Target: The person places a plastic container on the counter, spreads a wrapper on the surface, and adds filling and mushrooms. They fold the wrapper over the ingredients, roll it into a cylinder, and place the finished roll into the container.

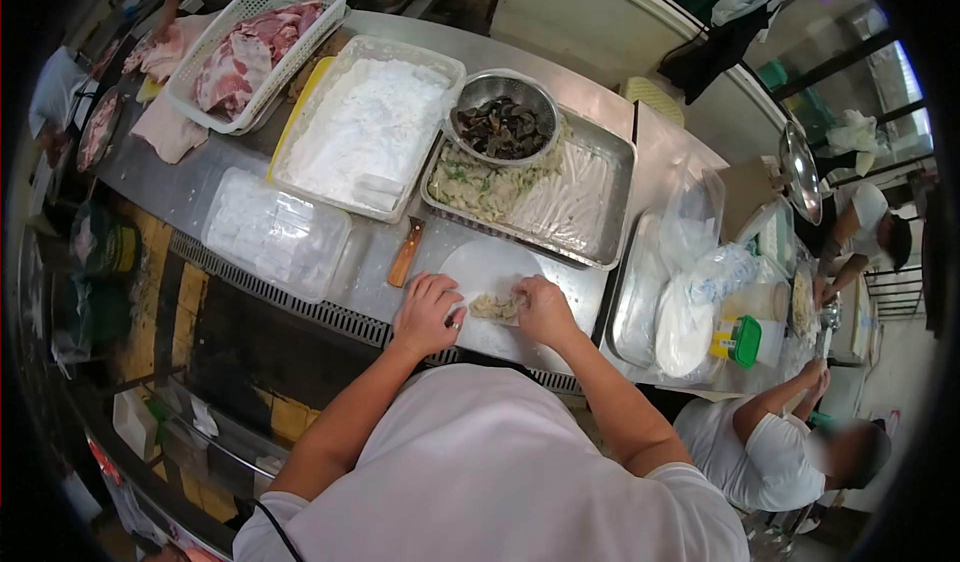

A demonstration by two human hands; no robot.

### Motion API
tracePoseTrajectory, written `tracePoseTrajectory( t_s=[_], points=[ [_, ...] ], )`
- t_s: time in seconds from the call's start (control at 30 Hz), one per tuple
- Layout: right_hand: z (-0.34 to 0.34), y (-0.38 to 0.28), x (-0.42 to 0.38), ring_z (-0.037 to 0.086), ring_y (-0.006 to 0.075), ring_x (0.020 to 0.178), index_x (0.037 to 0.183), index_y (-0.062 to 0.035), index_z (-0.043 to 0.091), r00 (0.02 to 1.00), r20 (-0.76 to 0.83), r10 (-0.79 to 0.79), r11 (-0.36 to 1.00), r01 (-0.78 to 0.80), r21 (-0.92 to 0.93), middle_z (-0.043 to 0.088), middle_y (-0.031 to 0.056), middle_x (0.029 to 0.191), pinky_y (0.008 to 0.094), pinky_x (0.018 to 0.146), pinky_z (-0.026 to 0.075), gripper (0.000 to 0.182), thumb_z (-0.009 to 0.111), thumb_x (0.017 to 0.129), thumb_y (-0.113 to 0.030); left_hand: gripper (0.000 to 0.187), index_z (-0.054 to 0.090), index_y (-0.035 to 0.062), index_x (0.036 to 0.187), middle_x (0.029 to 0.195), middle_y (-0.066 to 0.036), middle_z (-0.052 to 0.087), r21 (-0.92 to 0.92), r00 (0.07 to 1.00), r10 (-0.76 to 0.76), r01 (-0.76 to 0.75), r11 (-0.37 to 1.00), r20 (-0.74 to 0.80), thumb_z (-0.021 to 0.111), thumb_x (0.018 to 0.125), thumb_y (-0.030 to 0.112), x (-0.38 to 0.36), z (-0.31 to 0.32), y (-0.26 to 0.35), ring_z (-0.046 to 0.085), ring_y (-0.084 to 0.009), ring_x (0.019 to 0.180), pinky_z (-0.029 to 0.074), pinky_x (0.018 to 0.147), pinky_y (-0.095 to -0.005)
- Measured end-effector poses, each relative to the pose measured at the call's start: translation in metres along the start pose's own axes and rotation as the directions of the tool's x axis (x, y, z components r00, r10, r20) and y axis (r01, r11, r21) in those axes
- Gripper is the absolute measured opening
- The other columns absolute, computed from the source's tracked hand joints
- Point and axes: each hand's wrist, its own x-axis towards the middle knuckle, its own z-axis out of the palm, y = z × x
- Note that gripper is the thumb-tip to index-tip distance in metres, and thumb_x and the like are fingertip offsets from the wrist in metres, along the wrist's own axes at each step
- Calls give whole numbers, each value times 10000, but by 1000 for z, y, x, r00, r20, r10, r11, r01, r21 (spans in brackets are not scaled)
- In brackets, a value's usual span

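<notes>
A thin white round wrapper (pixel 487 260) lies on the steel counter in front of me. A small strip of pale, chopped filling (pixel 490 308) sits on its near part. My left hand (pixel 430 312) is at the wrapper's left edge, fingers bent and closed; the fingertips' grip is partly hidden. Closed over the right end of the filling is my right hand (pixel 545 312). Left of the wrapper, a knife with a wooden handle (pixel 405 254) rests on the counter. Just beyond it, a metal tray (pixel 612 207) holds greenish filling and rows of white rolls.
A metal bowl (pixel 548 102) of dark pieces rests on the tray. A tub of white powder (pixel 365 122), a covered plastic container (pixel 275 232) and a basket (pixel 180 87) of raw meat stand left. Plastic bags and a green-lidded tub (pixel 742 342) are right. Co-workers stand on both sides.
</notes>
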Motion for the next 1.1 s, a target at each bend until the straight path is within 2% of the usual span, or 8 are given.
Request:
tracePoseTrajectory(
  t_s=[0.2,0.4,0.5,0.6,0.7,0.8,0.93,1.1],
  points=[
    [8,3,-8,722,420,939,1031,-10,831,993,121,9,998,-1,-61,733,218,994,481,901,597,242,658,862,-5,230,706,83,1023,1219,-105,639,0,1000,13,-13,1000,-8,801,819,131,0,-1,0,598,-336,1244,401,1200,-568],
    [5,-1,-19,721,418,947,1077,-13,840,991,34,-129,968,133,-212,765,213,1003,486,904,599,288,649,862,-13,250,706,76,1040,1222,-117,651,-4,1000,13,-13,1000,6,819,824,129,0,-1,-1,602,-356,1234,411,1179,-578],
    [-4,-25,-20,735,400,970,1085,-8,839,998,70,-7,985,19,-169,789,214,1006,480,913,602,305,642,851,-6,257,711,70,1057,1224,-126,656,-28,999,-8,9,1000,32,812,827,126,3,-6,0,601,-361,1232,421,1160,-560],
    [-22,-48,-11,756,376,949,1101,-3,835,998,26,-52,996,54,-76,804,203,991,445,894,613,299,662,858,-20,283,717,66,1090,1241,-132,653,-61,997,-49,53,997,58,807,827,120,8,-8,-1,599,-366,1233,426,1146,-542],
    [-55,-69,20,772,343,890,1123,-8,817,999,10,-41,988,39,148,794,211,968,421,851,619,268,701,896,-87,318,720,68,1127,1282,-134,644,-38,998,-39,41,998,51,806,826,126,10,-7,-1,590,-369,1265,410,1167,-549],
    [-93,-85,73,782,307,836,1118,1,816,990,-131,-50,980,73,183,806,204,955,380,816,620,264,719,901,-115,342,720,73,1156,1335,-136,633,15,998,-46,45,999,36,801,832,147,12,-7,2,571,-371,1332,376,1207,-576],
    [-120,-87,176,796,381,882,1086,11,816,961,-236,-145,987,158,40,814,205,936,468,848,626,276,707,903,-166,338,720,79,1164,1375,-138,629,33,996,-70,69,997,46,788,848,177,9,-2,0,538,-368,1417,332,1248,-611],
    [-99,-88,275,769,429,1084,1142,-13,796,995,-92,50,924,-81,-372,791,255,1141,503,972,609,305,697,922,-200,332,716,87,1168,1387,-125,636,27,994,-89,87,996,68,771,857,188,10,-4,1,542,-350,1420,327,1256,-602]
  ],
)
